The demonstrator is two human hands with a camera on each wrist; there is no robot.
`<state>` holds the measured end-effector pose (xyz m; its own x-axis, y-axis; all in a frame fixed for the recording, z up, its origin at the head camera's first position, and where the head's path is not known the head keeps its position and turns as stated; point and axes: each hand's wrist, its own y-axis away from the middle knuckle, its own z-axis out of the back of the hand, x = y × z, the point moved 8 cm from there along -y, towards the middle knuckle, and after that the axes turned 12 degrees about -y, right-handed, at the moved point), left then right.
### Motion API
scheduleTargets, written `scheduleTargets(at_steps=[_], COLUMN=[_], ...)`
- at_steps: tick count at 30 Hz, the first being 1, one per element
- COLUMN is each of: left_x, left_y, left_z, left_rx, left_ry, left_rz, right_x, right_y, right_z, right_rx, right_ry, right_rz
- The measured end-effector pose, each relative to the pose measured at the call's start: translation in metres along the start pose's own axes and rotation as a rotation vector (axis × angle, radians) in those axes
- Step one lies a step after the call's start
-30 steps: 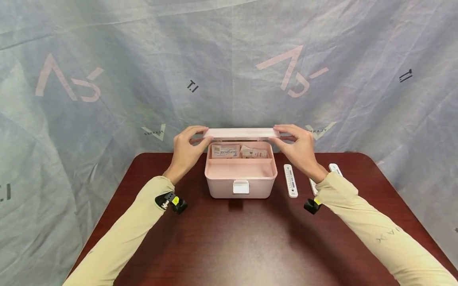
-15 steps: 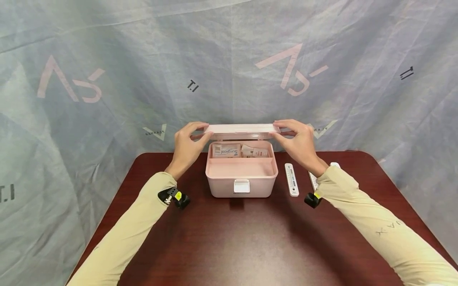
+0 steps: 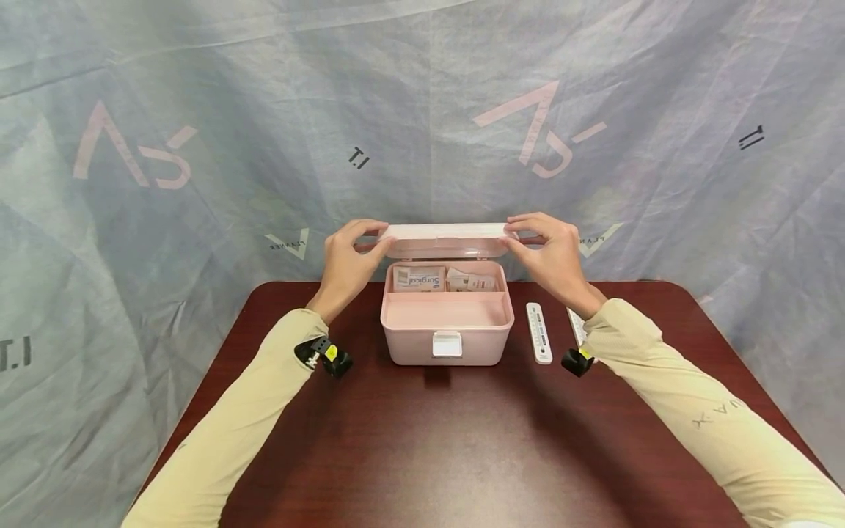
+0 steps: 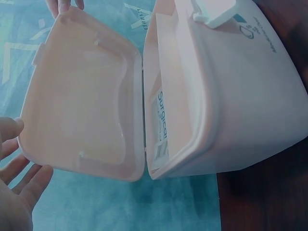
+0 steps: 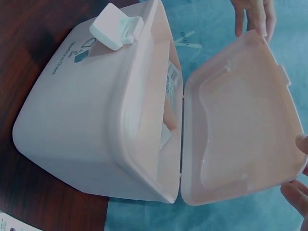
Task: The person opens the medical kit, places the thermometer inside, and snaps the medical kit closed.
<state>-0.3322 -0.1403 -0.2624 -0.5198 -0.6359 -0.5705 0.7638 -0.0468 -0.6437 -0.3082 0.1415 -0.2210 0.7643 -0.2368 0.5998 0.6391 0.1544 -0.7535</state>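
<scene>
A pale pink medicine box point(image 3: 449, 346) stands on the table with its hinged lid point(image 3: 446, 232) raised. My left hand point(image 3: 348, 258) pinches the lid's left corner between thumb and fingers. At the right corner, my right hand point(image 3: 551, 253) grips it the same way. Inside the box, a divider point(image 3: 445, 296) separates a back row from a bare front compartment. A packet printed "Surgical" point(image 3: 419, 278) lies at back left, with small paper packets point(image 3: 472, 281) beside it. The white latch point(image 3: 447, 344) hangs on the front. Both wrist views show the lid's inner face point(image 4: 86, 96).
A white strip with printed markings point(image 3: 538, 334) lies on the dark red table point(image 3: 449, 440), right of the box. Another white strip point(image 3: 577, 327) is partly covered by my right wrist. A grey printed cloth point(image 3: 422, 110) hangs right behind the table.
Both hands have moved slightly up in the head view with the lid. Its front edge has risen away from the hinge, and more of its inner face shows.
</scene>
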Motion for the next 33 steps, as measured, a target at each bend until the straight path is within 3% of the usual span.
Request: scheduleTargets(at_steps=[3, 10, 33], left_x=[0.001, 0.0, 0.001], left_y=[-0.002, -0.006, -0.025], left_z=[-0.001, -0.001, -0.003], left_rx=[0.008, 0.009, 0.06], left_ry=[-0.004, -0.011, -0.072], left_rz=[0.009, 0.014, 0.01], right_x=[-0.004, -0.041, -0.045], right_y=[-0.002, -0.004, -0.022], right_z=[0.0, 0.005, 0.003], right_rx=[-0.002, -0.006, 0.031], right_ry=[0.014, 0.03, 0.115], right_rz=[0.004, 0.017, 0.016])
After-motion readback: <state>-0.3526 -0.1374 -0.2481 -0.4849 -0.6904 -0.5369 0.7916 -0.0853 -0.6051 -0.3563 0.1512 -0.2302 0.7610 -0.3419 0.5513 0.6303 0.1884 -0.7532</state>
